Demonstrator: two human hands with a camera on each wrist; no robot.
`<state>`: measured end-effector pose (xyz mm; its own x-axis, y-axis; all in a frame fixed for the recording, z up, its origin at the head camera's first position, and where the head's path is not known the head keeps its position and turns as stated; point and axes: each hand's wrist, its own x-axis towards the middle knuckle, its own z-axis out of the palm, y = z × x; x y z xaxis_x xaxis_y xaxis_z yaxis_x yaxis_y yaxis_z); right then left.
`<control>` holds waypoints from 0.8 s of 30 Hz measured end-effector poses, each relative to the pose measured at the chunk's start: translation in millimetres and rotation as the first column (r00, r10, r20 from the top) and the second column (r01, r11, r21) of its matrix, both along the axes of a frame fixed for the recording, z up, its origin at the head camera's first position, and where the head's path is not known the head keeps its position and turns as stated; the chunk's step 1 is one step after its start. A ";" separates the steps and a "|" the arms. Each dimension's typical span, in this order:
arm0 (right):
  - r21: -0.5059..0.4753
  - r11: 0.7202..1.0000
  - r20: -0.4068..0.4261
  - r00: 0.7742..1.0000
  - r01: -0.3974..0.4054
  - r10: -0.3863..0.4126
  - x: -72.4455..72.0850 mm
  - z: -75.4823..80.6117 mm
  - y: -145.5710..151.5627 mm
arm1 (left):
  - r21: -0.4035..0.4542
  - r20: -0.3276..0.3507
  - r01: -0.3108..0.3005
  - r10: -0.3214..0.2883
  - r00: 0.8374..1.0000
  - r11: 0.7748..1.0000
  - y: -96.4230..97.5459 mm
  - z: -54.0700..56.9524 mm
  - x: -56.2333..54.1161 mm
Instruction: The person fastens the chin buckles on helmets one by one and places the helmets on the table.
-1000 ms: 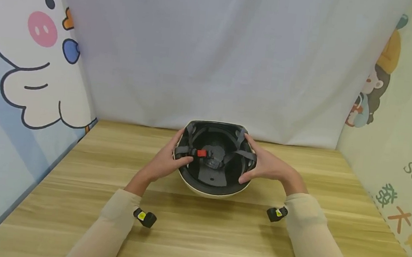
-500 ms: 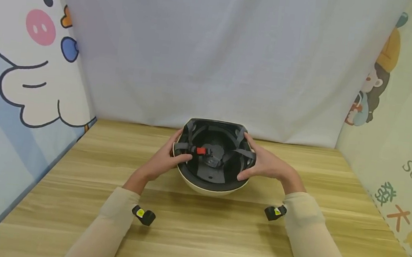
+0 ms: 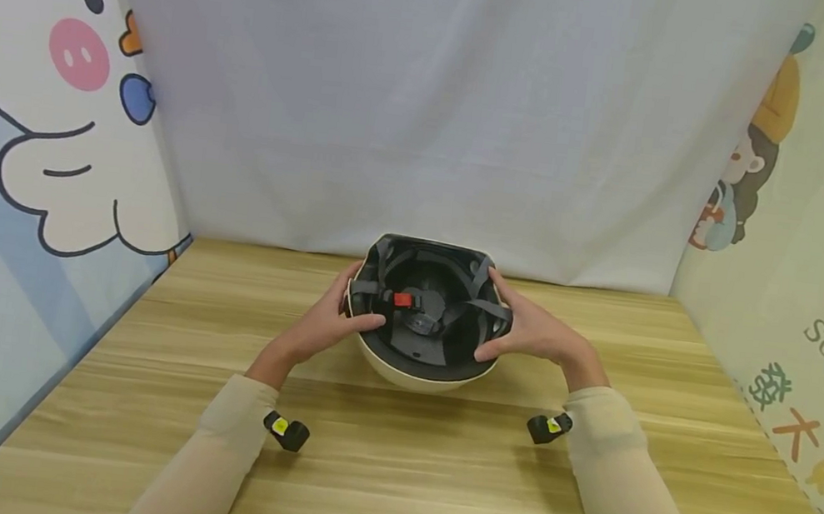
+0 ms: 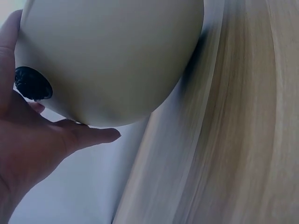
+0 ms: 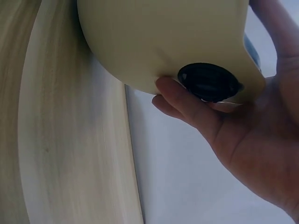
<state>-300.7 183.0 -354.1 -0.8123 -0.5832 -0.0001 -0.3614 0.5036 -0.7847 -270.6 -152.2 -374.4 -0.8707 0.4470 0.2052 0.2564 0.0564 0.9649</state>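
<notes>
A cream helmet [image 3: 410,378] lies upside down near the middle of the table, its black lining facing up. Grey straps and a red buckle [image 3: 402,300] cross the inside. My left hand [image 3: 318,322] grips the helmet's left side, thumb over the rim and fingers along the outer shell. On the opposite side my right hand [image 3: 536,330] holds the rim the same way, its thumb inside. Both wrist views show the smooth shell [image 4: 112,60] with a round black fitting [image 5: 209,82] beside the fingers. Parts of the fingers are hidden behind the helmet.
The wood-grain table [image 3: 403,482] reaches back to a white curtain [image 3: 442,109]. A cartoon-printed panel [image 3: 58,111] stands at the left, another printed panel [image 3: 795,272] at the right. Small black cameras [image 3: 286,431] sit on both wrists.
Both hands keep their hold on the helmet. The helmet tilts very slightly, and the whole head view shifts a little.
</notes>
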 end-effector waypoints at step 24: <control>-0.077 0.997 0.089 0.996 -0.005 0.012 12.4 4.9 -4.2 | 0.219 -0.002 0.181 -0.185 0.983 0.959 -7.2 -17.2 -10.4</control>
<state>-288.3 178.8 -349.2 -0.8059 -0.5914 -0.0275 -0.2925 0.4381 -0.8500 -281.0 -159.4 -391.6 -0.7825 0.5458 0.2998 0.2248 -0.2013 0.9534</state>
